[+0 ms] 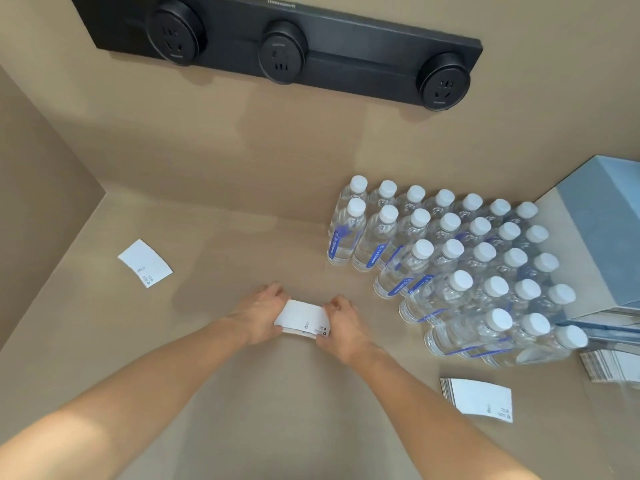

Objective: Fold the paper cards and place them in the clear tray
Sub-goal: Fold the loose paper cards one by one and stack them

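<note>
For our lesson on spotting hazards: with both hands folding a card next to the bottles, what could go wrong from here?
1. The right hand works close to the water bottles; a careless elbow could topple some.
2. The card is pinched only at its ends, so the fold may come out crooked.
3. The loose card far left could get forgotten.

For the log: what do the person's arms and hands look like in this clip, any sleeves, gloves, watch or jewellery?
Both forearms are bare as far as the frame shows, with no sleeves in view. The left hand and right hand wear no gloves. No watch, bracelet or ring shows on the visible wrists and fingers, though the fingertips are partly hidden. No tattoos, bandages or markings are visible.
</note>
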Motion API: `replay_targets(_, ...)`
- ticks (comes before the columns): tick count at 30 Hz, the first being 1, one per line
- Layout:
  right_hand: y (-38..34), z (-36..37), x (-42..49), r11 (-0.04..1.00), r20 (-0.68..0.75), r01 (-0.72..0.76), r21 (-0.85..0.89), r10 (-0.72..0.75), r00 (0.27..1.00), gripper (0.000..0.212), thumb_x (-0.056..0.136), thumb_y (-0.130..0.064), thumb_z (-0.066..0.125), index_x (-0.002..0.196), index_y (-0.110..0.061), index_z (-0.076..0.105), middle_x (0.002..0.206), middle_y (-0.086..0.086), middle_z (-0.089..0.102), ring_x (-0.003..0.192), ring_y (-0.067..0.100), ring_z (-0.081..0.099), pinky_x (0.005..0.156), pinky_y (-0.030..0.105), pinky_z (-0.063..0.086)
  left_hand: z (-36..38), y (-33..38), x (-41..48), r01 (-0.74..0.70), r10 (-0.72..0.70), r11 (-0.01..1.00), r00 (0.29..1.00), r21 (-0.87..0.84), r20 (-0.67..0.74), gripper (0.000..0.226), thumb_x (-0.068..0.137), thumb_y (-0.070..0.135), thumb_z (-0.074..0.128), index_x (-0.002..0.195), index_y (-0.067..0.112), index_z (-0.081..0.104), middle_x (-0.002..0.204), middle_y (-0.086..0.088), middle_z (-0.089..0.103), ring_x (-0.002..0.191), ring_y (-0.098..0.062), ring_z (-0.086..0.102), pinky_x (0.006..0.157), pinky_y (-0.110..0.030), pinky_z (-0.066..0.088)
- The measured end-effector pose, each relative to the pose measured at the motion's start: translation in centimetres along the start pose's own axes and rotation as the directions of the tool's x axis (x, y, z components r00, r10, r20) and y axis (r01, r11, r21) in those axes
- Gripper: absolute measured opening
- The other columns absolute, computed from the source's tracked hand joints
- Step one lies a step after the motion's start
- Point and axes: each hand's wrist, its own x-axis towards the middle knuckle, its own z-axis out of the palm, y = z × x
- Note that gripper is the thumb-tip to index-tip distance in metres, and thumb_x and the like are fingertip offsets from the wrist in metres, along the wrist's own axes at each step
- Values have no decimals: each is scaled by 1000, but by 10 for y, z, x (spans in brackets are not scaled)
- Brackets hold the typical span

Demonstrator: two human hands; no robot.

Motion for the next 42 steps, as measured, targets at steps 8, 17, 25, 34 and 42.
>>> replay_targets(8,2,5,5,1000,59,-20,-12,20,998,44,81,-32,66,121,-15,55,128,2,42,120,24,43,92,38,50,17,-10,8,8,-6,999,998,-34,62,41,85,30,64,121,18,50,126,-1,40,118,-21,46,92,-39,49)
replay_targets(17,3,10,7,998,117,-53,41,48,992,45,82,-27,68,123,-15,54,130,2,41,122,25,42,92,39,51,26,-13,8,36,-26,993,996,-116,85,41,87,27,65,124,21,49,126,2,39,113,-19,50,88,-34,49)
replay_targets(25,4,3,8,853,54,-325,409,333,941,20,84,-22,66,95,-8,59,100,7,57,92,28,56,79,33,50,13,-12,10,310,-372,829,927,-466,-46,29,93,39,58,88,10,59,92,-4,58,89,-27,58,68,-30,41)
replay_targets(34,-17,1,11,278,348,-563,778,555,755,26,84,-6,43,94,5,64,97,19,70,89,33,69,77,40,56,0,8,17,608,-493,53,706,-792,509,53,98,50,43,124,4,51,110,-16,68,94,-31,67,84,-37,52)
replay_targets(42,-13,4,8,242,387,-568,787,524,759,15,86,-6,45,76,-9,56,101,18,73,87,33,70,72,34,55,0,9,7,608,-488,69,712,-791,505,50,100,51,39,122,8,50,91,-8,66,73,-21,63,79,-34,49)
